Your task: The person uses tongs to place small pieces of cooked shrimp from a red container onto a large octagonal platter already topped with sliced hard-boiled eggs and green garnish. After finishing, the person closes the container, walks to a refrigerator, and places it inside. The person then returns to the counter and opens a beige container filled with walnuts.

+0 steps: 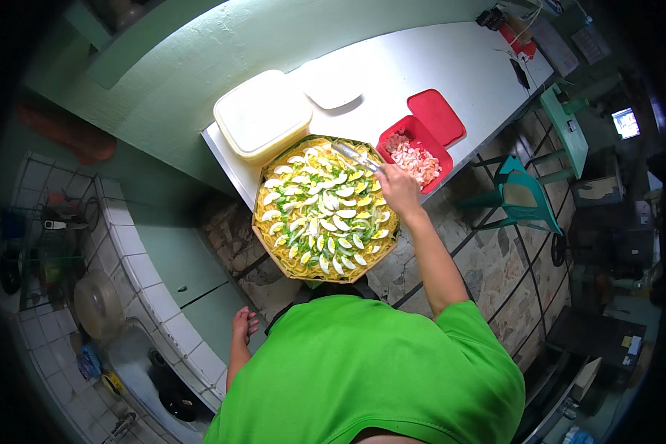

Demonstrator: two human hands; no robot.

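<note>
A large octagonal tray (277, 260) of yellow noodles (271, 189) sits at the table's near edge, jutting out toward my body. Egg slices and chopped greens cover the noodles. My right hand (399, 189) is closed round metal tongs (357, 157), whose tips reach over the far part of the noodles. Just right of the tray, a red plastic container (440, 157) holds small pink and white pieces (413, 157) that look like shrimp. Its red lid (438, 118) lies behind it. Down at my left side hangs my left hand (245, 324), fingers loosely bent and apart, holding nothing visible.
On the white table (429, 55), a big lidded tub (263, 115) stands behind the tray, beside a white lid or plate (333, 85). A green plastic chair (525, 194) is to the right. Left are a tiled counter (159, 288) and a sink (137, 370).
</note>
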